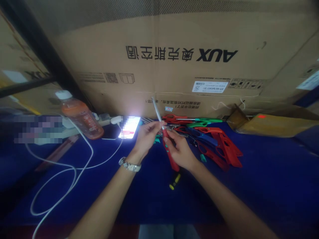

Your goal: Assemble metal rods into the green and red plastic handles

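A red long-necked lighter (170,158) with a thin metal tube is held at an angle over the blue table, its tube pointing up and away. My left hand (147,137) pinches the lighter where tube and handle meet. Fingers of my right hand (181,149) wrap round the red handle from the right. Just beyond the hands lies a pile of red handle pieces (228,147), a blue handle piece (204,136) and a green one (205,123). Thin metal parts (174,126) lie among them, partly hidden by my hands. A small yellow and black object (174,182) rests nearer me.
A large cardboard box (159,73) walls off the back. To the left stand a drink bottle (81,114), a lit phone (130,127) and a looped white cable (74,169). A yellowish-brown carton (276,126) lies at the right. A small green piece (203,158) sits near the pile.
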Tool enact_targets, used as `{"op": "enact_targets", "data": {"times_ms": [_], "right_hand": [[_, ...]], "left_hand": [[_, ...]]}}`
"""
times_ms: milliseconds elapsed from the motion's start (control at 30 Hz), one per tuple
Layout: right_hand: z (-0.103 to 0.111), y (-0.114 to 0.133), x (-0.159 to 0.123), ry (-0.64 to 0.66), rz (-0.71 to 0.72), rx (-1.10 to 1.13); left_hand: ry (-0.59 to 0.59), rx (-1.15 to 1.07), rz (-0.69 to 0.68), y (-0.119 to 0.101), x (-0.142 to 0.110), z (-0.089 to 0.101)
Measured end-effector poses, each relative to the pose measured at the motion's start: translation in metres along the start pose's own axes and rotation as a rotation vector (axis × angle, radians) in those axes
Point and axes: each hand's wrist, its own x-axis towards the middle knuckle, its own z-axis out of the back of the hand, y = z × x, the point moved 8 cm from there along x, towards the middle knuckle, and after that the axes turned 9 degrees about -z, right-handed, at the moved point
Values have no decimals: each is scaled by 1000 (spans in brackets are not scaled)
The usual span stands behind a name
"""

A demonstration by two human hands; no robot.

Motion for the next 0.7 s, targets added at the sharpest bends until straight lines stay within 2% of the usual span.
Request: {"op": "enact_targets", "data": {"times_ms": [133,267,400,700], "right_hand": [[-2,-7,-2,-34,17,-13],[-5,-15,-4,-50,-38,3],[-6,-13,-4,-39,9,20],[-8,-15,-1,-9,-55,185]], "left_hand": [[-14,0,22,2,-2,3],[-53,-1,46,3,-5,7],[-76,0,58,3,-8,9],[11,-10,55,1,-5,7]]}}
